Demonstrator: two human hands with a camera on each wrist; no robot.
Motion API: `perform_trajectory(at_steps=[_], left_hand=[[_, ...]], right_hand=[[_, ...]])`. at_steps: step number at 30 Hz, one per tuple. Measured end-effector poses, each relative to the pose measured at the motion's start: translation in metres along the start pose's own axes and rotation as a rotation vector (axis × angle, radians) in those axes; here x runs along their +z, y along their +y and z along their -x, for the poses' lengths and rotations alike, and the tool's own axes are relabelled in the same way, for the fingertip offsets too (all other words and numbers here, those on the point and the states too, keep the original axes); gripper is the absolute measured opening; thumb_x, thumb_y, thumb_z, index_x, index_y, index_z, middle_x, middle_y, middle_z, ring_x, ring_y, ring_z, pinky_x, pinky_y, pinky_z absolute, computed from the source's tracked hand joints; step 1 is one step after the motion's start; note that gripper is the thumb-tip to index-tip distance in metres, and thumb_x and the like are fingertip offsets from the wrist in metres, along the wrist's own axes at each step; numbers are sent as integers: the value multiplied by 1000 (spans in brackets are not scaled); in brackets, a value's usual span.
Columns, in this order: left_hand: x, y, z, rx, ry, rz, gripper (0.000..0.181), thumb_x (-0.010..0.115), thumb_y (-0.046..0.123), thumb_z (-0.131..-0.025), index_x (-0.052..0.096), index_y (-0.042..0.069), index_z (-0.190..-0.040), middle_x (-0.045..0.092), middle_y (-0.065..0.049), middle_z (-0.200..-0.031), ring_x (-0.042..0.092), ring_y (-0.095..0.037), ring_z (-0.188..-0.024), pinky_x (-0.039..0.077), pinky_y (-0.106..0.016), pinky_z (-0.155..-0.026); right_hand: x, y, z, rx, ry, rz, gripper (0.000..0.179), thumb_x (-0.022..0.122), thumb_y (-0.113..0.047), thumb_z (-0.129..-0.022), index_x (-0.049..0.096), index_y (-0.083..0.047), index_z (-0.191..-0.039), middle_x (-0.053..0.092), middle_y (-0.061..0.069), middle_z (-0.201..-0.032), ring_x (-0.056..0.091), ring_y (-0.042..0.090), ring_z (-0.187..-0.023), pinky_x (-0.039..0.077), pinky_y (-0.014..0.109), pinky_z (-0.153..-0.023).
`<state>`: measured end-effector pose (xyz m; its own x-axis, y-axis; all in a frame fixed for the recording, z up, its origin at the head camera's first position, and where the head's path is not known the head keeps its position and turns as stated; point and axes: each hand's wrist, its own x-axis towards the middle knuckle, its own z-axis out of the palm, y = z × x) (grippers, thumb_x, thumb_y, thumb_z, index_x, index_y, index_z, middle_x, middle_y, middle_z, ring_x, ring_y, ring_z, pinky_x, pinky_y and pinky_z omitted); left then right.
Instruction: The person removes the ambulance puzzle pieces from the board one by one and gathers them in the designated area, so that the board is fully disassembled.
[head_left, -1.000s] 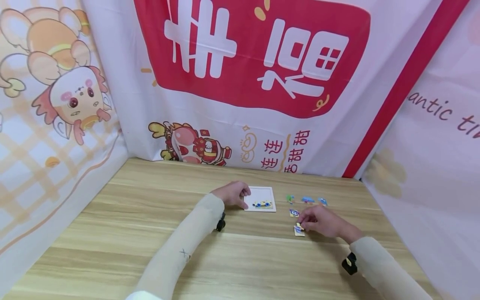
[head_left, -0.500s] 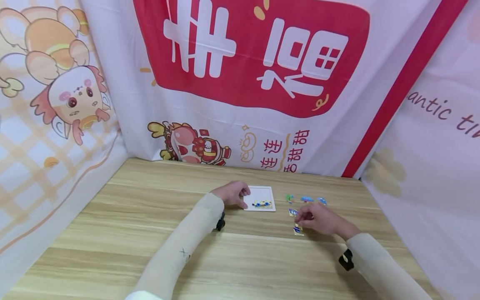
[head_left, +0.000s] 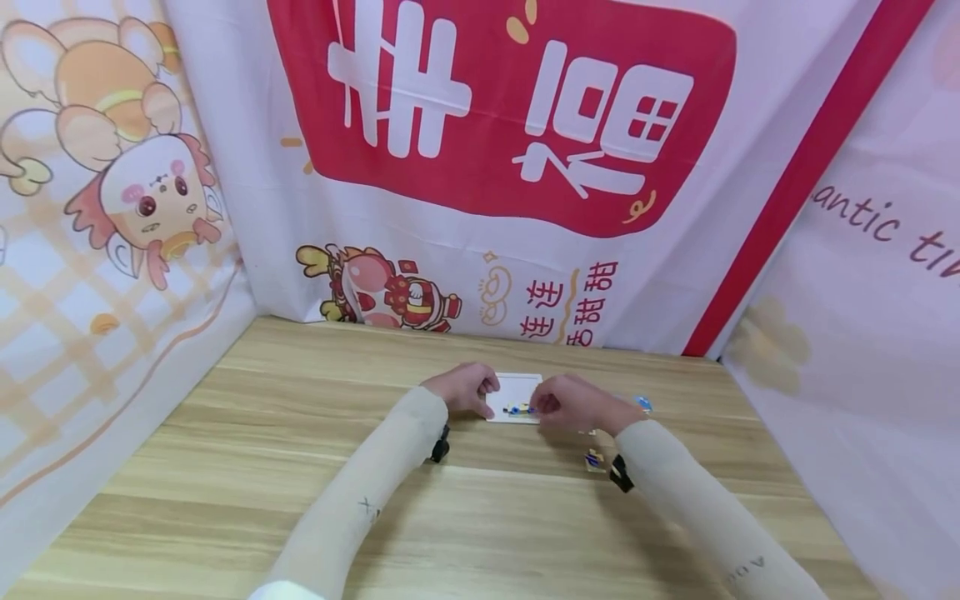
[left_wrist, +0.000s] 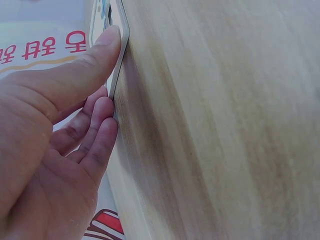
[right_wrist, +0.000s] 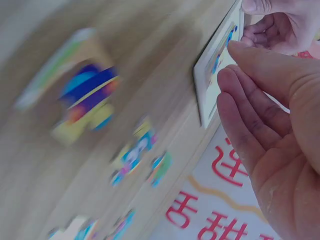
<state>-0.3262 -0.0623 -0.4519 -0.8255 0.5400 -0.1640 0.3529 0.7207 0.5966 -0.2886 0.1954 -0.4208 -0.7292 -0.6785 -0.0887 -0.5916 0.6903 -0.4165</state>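
A white square puzzle tray point(head_left: 519, 382) lies on the table with a blue-and-yellow piece point(head_left: 517, 410) along its near edge. My left hand point(head_left: 463, 388) grips the tray's left edge, thumb point(left_wrist: 102, 47) over the rim and fingers point(left_wrist: 102, 135) against its side. Over the tray's right edge is my right hand point(head_left: 573, 403), thumb and fingertips brought close together. I cannot tell whether a small piece is between them. A purple-and-blue puzzle piece point(right_wrist: 90, 90) lies nearest on the table, with a smaller purple-and-blue piece point(right_wrist: 132, 155) beyond it.
Farther along lie a green piece point(right_wrist: 160, 167) and blue pieces, one of them a blue piece point(head_left: 643, 403) right of my right hand. The wooden table point(head_left: 450, 533) ends at a printed cloth backdrop point(head_left: 480, 192), with cloth on both sides too.
My right hand has moved left from the loose pieces to the tray's right edge, and its forearm now covers some of them. My left hand and the tray stay in place.
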Motion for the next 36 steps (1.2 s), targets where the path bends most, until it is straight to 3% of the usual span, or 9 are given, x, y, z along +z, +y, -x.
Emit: perform_trajectory(at_steps=[5, 10, 20, 30, 36], left_hand=[[1, -3, 1, -3, -4, -7, 49, 90, 19, -84, 68, 8, -127, 68, -3, -120, 61, -16, -110, 52, -36, -108], [-1, -1, 2, 7, -3, -10, 51, 90, 18, -85, 67, 6, -129, 69, -5, -124, 62, -19, -113, 52, -38, -110], [-1, -1, 0, 8, -10, -21, 48, 90, 19, -85, 68, 7, -126, 69, -3, -119, 61, -16, -109, 53, -36, -107], [0, -2, -2, 5, -15, -12, 50, 89, 20, -86, 68, 7, -129, 69, -4, -122, 62, -17, -112, 52, -36, -109], [-1, -1, 0, 20, -11, -11, 51, 89, 19, -86, 68, 6, -129, 70, -6, -122, 63, -18, -111, 53, -36, -108]], right_hand=[[5, -2, -25, 8, -17, 53, 25, 79, 2, -89, 77, -4, -113, 78, 7, -104, 71, 17, -94, 61, 31, -88], [3, 1, -37, 34, -38, 81, 28, 82, 5, -86, 78, -6, -111, 78, 4, -104, 70, 14, -95, 61, 32, -89], [2, 6, -42, 72, -80, 66, 30, 84, 1, -85, 80, -9, -114, 78, 1, -107, 70, 10, -96, 61, 29, -91], [2, 1, -46, 57, -117, 97, 30, 84, 2, -86, 81, -11, -112, 78, 1, -108, 71, 11, -97, 61, 28, -91], [4, 3, -46, 24, -96, 140, 29, 85, 1, -84, 82, -11, -110, 79, 2, -108, 70, 10, -95, 62, 28, -89]])
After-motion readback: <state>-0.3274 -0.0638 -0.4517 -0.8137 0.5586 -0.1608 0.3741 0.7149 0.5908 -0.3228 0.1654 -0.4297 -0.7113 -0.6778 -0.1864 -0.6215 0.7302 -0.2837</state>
